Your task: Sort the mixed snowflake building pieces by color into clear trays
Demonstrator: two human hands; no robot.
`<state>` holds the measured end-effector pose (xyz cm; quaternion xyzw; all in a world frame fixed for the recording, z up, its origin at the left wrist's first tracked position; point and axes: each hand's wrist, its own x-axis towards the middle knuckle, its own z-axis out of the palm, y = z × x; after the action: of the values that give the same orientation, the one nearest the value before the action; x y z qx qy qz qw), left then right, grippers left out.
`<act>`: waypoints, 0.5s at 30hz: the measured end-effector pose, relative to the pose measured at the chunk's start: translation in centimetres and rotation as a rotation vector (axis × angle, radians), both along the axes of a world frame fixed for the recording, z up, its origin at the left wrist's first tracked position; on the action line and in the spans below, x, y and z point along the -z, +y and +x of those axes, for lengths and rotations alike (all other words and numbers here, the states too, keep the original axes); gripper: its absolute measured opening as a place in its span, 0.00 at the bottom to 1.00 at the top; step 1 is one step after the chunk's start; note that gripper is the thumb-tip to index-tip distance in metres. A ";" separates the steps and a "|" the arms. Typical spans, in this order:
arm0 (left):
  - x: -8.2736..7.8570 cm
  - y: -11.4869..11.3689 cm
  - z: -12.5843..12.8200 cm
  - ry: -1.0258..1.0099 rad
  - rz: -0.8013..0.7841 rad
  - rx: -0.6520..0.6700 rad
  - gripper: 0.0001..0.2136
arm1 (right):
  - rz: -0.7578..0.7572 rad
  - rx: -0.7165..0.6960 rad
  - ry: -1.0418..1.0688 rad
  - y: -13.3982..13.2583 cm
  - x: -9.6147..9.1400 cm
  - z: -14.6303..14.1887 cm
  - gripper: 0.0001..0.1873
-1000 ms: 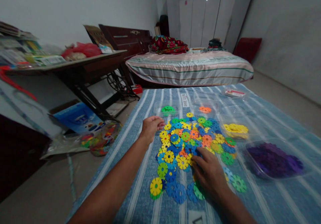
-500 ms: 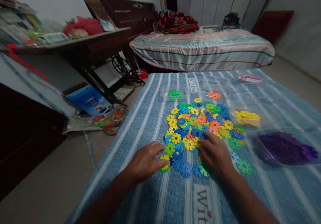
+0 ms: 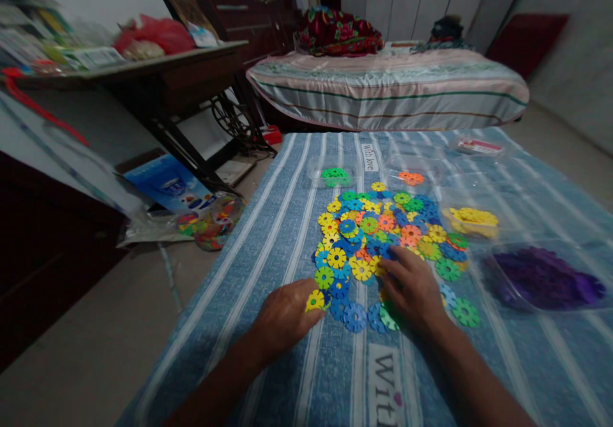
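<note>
A loose heap of notched plastic snowflake discs (image 3: 368, 224) in yellow, blue, green and orange lies on the striped blue cloth. At the heap's near left edge, my left hand (image 3: 287, 309) has its thumb and fingers closed around a yellow snowflake disc (image 3: 315, 300). My right hand (image 3: 414, 286) rests over the right side of the heap, fingers spread and bent, their tips touching discs. Part of the heap under that palm is hidden. Pale blue discs (image 3: 355, 317) and a green disc (image 3: 465, 312) lie near the hands.
Clear plastic boxes stand around the heap: one with green discs (image 3: 335, 177), one with orange pieces (image 3: 410, 178), one with yellow pieces (image 3: 472, 217), one with purple pieces (image 3: 546, 280). A lidded box (image 3: 479, 146) sits far right. A bed (image 3: 383, 89) stands beyond the table.
My left hand has closed its thumb and fingers on the yellow disc at the near left edge. My right hand stays almost in place. The view has shifted slightly.
</note>
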<state>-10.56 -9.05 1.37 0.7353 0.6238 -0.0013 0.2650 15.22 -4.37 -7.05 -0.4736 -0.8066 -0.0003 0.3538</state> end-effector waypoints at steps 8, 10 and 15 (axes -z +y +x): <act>-0.4 0.6 1.2 -0.502 -0.149 -0.243 0.13 | -0.016 -0.004 0.014 0.0 -0.4 0.0 0.12; -0.5 0.8 1.7 -0.698 -0.228 -0.346 0.19 | -0.022 -0.006 0.022 -0.1 -0.5 -0.1 0.12; -0.2 1.2 2.1 -0.800 -0.252 -0.470 0.20 | -0.041 0.008 0.025 -0.2 -0.3 -0.1 0.13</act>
<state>-8.50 -7.87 1.56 0.4792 0.6174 0.2661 0.5643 15.15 -4.52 -6.72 -0.4838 -0.8001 0.0209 0.3542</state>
